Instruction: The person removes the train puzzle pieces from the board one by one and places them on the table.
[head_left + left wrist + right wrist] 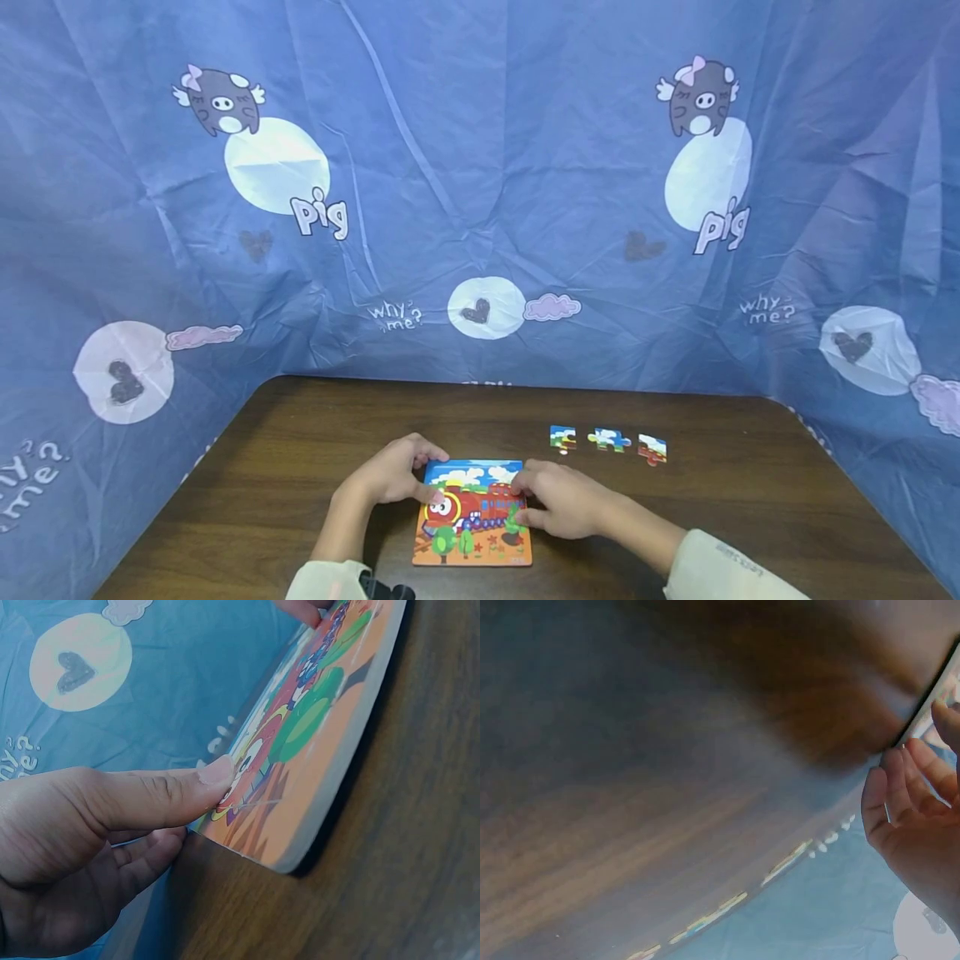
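Near the table's (300, 467) front edge: train puzzle board (472, 517), lying flat. Left hand (393, 475) pinches the board's left edge, thumb on the picture, fingers curled under. Right hand (562, 500) grips the board's right edge, fingers curled. Beyond the board, to its right: three loose puzzle pieces (608, 439) in a row. Behind: blue pig-print cloth (480, 192).

Wooden table (300, 467) bears puzzle board (472, 542), three loose pieces (608, 440).

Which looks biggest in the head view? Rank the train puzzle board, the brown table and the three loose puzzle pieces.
1. Brown table.
2. Train puzzle board.
3. Loose puzzle pieces: left, middle, right; these three look about alike, so they are not ranked among themselves.
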Demonstrator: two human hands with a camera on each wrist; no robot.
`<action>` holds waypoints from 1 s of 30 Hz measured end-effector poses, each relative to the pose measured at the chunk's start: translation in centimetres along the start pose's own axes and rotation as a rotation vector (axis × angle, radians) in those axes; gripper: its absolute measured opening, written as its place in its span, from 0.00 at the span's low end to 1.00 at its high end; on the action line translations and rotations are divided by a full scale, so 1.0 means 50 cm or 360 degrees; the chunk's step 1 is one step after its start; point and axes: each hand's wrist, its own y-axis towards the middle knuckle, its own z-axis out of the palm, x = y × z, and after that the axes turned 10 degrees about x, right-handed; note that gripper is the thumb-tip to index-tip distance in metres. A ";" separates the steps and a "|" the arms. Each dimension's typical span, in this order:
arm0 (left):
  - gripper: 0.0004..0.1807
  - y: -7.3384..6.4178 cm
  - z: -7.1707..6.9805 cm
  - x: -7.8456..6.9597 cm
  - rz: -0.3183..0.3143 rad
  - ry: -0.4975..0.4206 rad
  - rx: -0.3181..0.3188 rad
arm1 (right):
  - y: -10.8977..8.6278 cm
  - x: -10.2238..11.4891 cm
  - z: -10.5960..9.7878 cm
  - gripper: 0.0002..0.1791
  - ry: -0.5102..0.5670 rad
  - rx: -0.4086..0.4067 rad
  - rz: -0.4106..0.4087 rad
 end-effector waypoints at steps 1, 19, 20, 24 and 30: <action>0.26 0.000 0.000 0.000 0.0003 -0.0002 0.0003 | 0.000 0.000 0.002 0.18 0.0009 -0.0007 0.0006; 0.26 -0.003 0.001 -0.003 -0.0074 -0.0047 -0.0009 | 0.026 0.002 -0.001 0.19 0.0586 0.0034 0.0162; 0.26 -0.002 0.001 -0.003 -0.0072 -0.0047 -0.0010 | 0.027 0.004 -0.003 0.19 0.0582 0.0038 0.0175; 0.26 -0.002 0.001 -0.004 -0.0083 -0.0051 -0.0008 | 0.031 0.012 -0.006 0.20 0.0561 0.0039 0.0212; 0.26 -0.001 0.001 -0.006 -0.0101 -0.0064 0.0007 | 0.030 0.016 -0.006 0.22 0.0577 0.0012 0.0241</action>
